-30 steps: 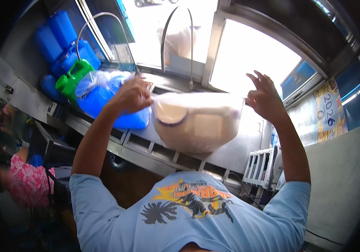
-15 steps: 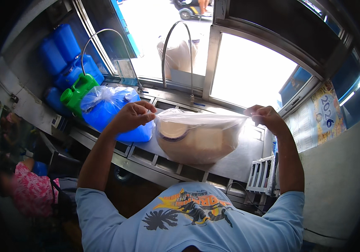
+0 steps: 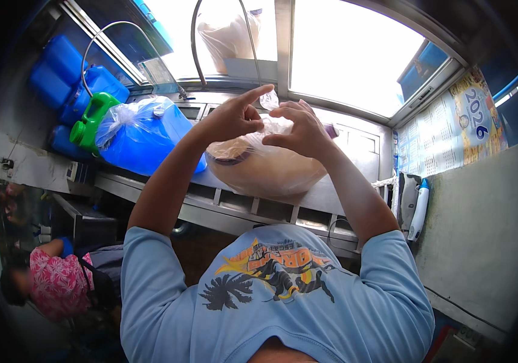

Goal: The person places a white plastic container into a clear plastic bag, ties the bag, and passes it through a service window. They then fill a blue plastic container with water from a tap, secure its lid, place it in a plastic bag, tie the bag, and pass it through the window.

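A large clear plastic bag (image 3: 265,172) lies on the metal counter in front of me, wrapped round a pale container with dark purple rims. Its gathered top (image 3: 268,100) sticks up between my hands. My left hand (image 3: 232,121) is at the bag's neck with the index finger stretched out and the other fingers curled on the plastic. Just to the right, my right hand (image 3: 301,130) has its fingers bent and its thumb apart, beside the gathered plastic; its fingertips partly hide the neck. Left of the bag stands a blue jug (image 3: 150,142) in knotted clear plastic.
A green jug (image 3: 94,121) and several blue jugs (image 3: 59,66) stand at the left. Another bagged container (image 3: 229,36) is by the window, behind a curved metal hose (image 3: 194,42). A person in a pink patterned shirt (image 3: 59,278) is at the lower left.
My hands have come together from the bag's two far corners to its middle. The stretched-out opening is now gathered into a bunched neck. My view has shifted a little.
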`<state>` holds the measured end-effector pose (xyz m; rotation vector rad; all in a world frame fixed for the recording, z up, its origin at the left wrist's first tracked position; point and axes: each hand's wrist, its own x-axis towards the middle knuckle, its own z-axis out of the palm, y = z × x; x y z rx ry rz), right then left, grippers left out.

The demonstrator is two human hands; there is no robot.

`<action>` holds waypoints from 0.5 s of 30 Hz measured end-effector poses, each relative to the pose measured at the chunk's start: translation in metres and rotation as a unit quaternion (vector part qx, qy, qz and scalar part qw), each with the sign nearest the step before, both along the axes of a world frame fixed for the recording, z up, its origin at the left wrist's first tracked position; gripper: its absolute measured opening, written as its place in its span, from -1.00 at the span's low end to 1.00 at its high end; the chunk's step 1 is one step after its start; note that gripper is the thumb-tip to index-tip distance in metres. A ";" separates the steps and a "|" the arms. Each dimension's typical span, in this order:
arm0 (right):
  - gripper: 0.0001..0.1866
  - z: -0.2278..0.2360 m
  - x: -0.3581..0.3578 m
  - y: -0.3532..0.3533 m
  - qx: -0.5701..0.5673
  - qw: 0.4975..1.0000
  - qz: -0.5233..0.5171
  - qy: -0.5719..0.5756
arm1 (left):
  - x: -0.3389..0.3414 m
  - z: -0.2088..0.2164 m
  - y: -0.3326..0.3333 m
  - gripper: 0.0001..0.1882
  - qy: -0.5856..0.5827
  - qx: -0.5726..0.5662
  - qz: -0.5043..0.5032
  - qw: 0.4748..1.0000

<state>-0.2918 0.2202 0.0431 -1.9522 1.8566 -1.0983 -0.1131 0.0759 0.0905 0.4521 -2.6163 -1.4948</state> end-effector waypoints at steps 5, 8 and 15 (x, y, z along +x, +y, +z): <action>-0.78 -0.003 0.007 0.001 -0.020 1.000 -0.018 -0.001 | -0.022 0.000 -0.019 -0.36 -0.097 0.034 -0.023 0.994; -0.87 -0.002 0.007 0.002 -0.047 0.998 -0.017 -0.031 | -0.024 0.005 -0.033 -0.70 -0.122 0.063 -0.033 0.990; -0.79 0.014 -0.005 -0.001 -0.066 0.988 -0.018 -0.142 | -0.019 0.012 -0.025 -0.80 0.012 0.001 0.047 0.999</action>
